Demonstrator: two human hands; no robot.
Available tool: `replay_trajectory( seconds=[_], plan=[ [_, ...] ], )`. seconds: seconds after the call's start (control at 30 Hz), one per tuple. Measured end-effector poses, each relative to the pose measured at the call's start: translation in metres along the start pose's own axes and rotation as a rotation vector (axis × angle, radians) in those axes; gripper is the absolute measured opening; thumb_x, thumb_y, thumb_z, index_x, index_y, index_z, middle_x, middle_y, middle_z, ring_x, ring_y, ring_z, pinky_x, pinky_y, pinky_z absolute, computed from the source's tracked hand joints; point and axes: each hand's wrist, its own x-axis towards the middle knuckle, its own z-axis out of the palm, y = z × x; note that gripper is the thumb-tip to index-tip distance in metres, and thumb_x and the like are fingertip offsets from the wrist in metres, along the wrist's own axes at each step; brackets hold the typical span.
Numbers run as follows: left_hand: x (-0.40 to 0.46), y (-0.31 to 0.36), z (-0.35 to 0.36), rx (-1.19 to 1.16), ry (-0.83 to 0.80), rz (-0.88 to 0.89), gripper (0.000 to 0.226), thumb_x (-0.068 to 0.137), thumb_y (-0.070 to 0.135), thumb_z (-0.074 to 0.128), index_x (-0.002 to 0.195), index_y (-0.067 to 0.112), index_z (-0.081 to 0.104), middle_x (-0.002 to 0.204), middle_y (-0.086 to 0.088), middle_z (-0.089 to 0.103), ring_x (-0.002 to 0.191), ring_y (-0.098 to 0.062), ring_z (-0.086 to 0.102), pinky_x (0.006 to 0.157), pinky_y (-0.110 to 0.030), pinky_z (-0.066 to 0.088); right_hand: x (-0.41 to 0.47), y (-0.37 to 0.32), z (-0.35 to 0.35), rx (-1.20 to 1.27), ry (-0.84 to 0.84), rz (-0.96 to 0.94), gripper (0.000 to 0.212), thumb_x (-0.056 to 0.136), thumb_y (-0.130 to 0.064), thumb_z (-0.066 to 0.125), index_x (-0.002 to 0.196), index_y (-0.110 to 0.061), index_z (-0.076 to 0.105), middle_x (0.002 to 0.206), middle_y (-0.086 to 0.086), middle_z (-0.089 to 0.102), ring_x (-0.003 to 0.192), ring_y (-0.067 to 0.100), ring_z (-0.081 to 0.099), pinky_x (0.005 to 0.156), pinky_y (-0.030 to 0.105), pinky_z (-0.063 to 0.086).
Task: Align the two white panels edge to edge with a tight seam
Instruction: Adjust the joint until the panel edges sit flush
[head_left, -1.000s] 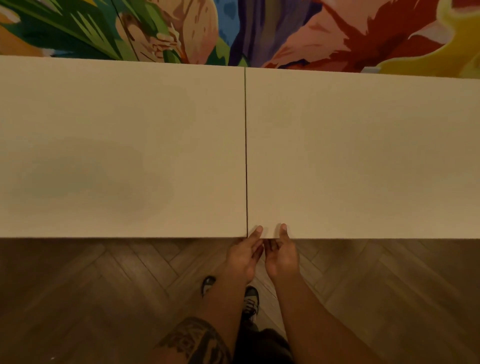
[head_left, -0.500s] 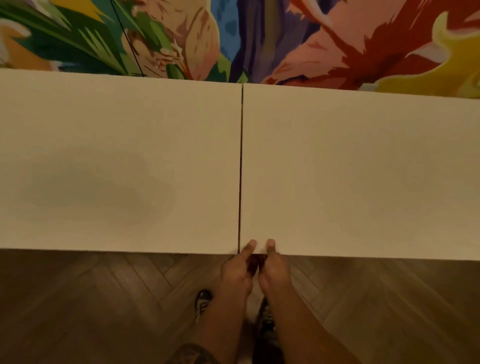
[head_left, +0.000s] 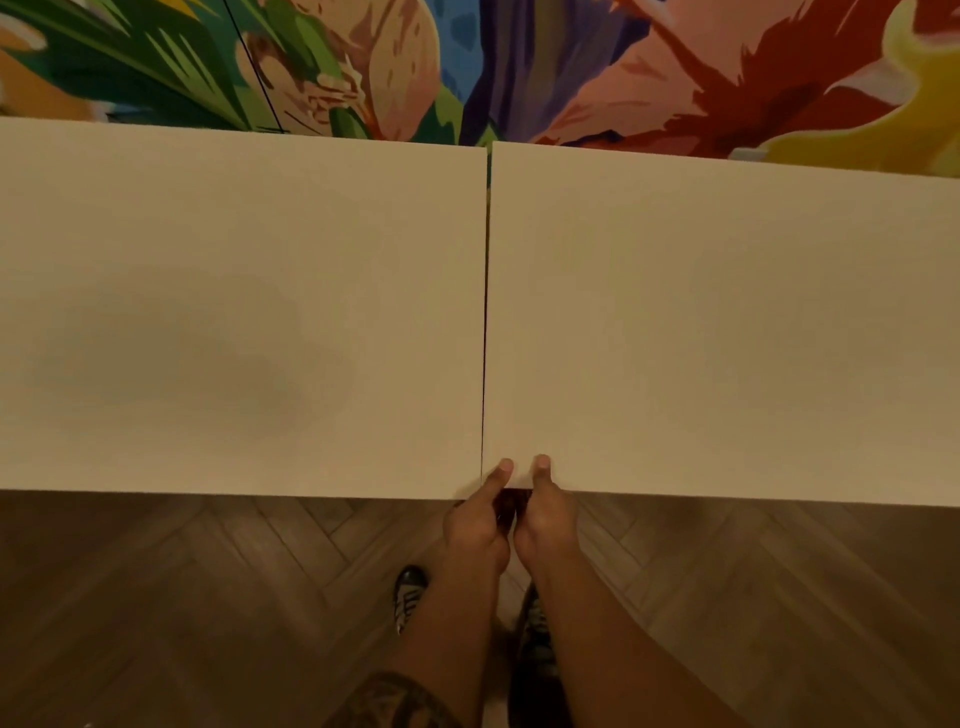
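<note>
With the right panel (head_left: 727, 322) pinched at its near corner by the left hand (head_left: 480, 525) and right hand (head_left: 545, 519), beside the left panel (head_left: 234, 312), the seam (head_left: 484, 322), wider at its far end, could be left open if only the near corner is pushed.

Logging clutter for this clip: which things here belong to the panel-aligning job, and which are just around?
Job: left panel; right panel; seam; left hand and right hand, both gripping the right panel's near edge.

Around: mural; wood floor; shoes.
</note>
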Motion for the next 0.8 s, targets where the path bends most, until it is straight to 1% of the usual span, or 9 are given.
replay_trajectory(
  seconds=[0.03, 0.1, 0.13, 0.17, 0.27, 0.47, 0.53, 0.7, 0.8],
  plan=[
    [0.001, 0.0, -0.001, 0.002, -0.007, -0.001, 0.048, 0.076, 0.009, 0.092, 0.117, -0.007, 0.074, 0.119, -0.028, 0.076, 0.11, -0.039, 0.074, 0.107, -0.053, 0.056, 0.001, 0.002, 0.001, -0.01, -0.01, 0.009, 0.053, 0.097, -0.037, 0.067, 0.128, 0.006, 0.062, 0.113, 0.025, 0.071, 0.096, 0.035, 0.072, 0.065, 0.04, 0.065],
    [0.001, 0.001, -0.004, 0.01, -0.031, -0.006, 0.051, 0.075, 0.01, 0.093, 0.119, -0.007, 0.074, 0.121, -0.027, 0.076, 0.114, -0.039, 0.073, 0.108, -0.054, 0.054, 0.001, 0.007, 0.003, -0.022, -0.01, 0.032, 0.064, 0.091, -0.037, 0.075, 0.137, 0.001, 0.053, 0.126, 0.027, 0.065, 0.109, 0.042, 0.068, 0.087, 0.056, 0.061],
    [0.002, 0.002, -0.006, 0.019, -0.039, -0.006, 0.051, 0.074, 0.011, 0.093, 0.119, -0.007, 0.075, 0.122, -0.027, 0.076, 0.115, -0.039, 0.073, 0.109, -0.054, 0.054, 0.001, 0.008, 0.003, -0.03, -0.005, 0.029, 0.068, 0.089, -0.037, 0.078, 0.14, -0.001, 0.05, 0.129, 0.027, 0.063, 0.112, 0.043, 0.066, 0.09, 0.057, 0.059],
    [0.003, 0.002, -0.007, 0.03, -0.038, -0.002, 0.05, 0.074, 0.01, 0.093, 0.118, -0.007, 0.075, 0.122, -0.026, 0.076, 0.115, -0.038, 0.073, 0.109, -0.053, 0.054, 0.001, 0.008, 0.003, -0.042, 0.001, 0.016, 0.069, 0.088, -0.037, 0.079, 0.141, -0.002, 0.05, 0.129, 0.026, 0.064, 0.111, 0.042, 0.067, 0.086, 0.053, 0.062],
    [0.004, 0.004, -0.01, 0.062, -0.027, 0.011, 0.046, 0.074, 0.01, 0.093, 0.113, -0.006, 0.076, 0.119, -0.025, 0.077, 0.113, -0.037, 0.073, 0.108, -0.052, 0.055, -0.001, 0.007, 0.001, -0.046, 0.009, -0.016, 0.062, 0.09, -0.035, 0.077, 0.134, 0.002, 0.056, 0.122, 0.026, 0.068, 0.103, 0.037, 0.071, 0.059, 0.035, 0.063],
    [0.003, 0.005, -0.017, 0.11, -0.026, 0.03, 0.046, 0.077, 0.009, 0.091, 0.115, -0.01, 0.074, 0.119, -0.026, 0.076, 0.112, -0.036, 0.073, 0.107, -0.048, 0.056, 0.001, 0.012, -0.007, -0.066, 0.03, -0.067, 0.055, 0.091, -0.033, 0.076, 0.127, 0.007, 0.062, 0.117, 0.023, 0.07, 0.097, 0.031, 0.071, 0.054, 0.027, 0.059],
    [0.002, 0.002, -0.023, 0.134, -0.03, 0.036, 0.046, 0.078, 0.01, 0.091, 0.116, -0.008, 0.074, 0.119, -0.025, 0.077, 0.112, -0.034, 0.074, 0.106, -0.045, 0.057, 0.001, 0.016, -0.013, -0.06, 0.036, -0.077, 0.055, 0.091, -0.031, 0.077, 0.129, 0.005, 0.061, 0.122, 0.024, 0.069, 0.104, 0.033, 0.07, 0.061, 0.03, 0.06],
    [0.001, 0.0, -0.028, 0.171, -0.038, 0.054, 0.04, 0.078, 0.012, 0.091, 0.11, -0.007, 0.077, 0.114, -0.024, 0.079, 0.109, -0.033, 0.076, 0.105, -0.044, 0.058, 0.0, 0.021, -0.016, -0.004, 0.027, -0.121, 0.064, 0.089, -0.027, 0.08, 0.141, 0.0, 0.055, 0.134, 0.021, 0.065, 0.118, 0.035, 0.066, 0.093, 0.044, 0.06],
    [-0.002, 0.003, -0.028, 0.178, -0.056, 0.047, 0.039, 0.077, 0.012, 0.092, 0.108, -0.006, 0.078, 0.111, -0.023, 0.08, 0.107, -0.033, 0.077, 0.104, -0.046, 0.059, -0.003, 0.027, -0.014, 0.028, 0.034, -0.15, 0.067, 0.087, -0.028, 0.082, 0.143, -0.004, 0.054, 0.135, 0.019, 0.065, 0.117, 0.033, 0.067, 0.099, 0.05, 0.057]
  ],
)
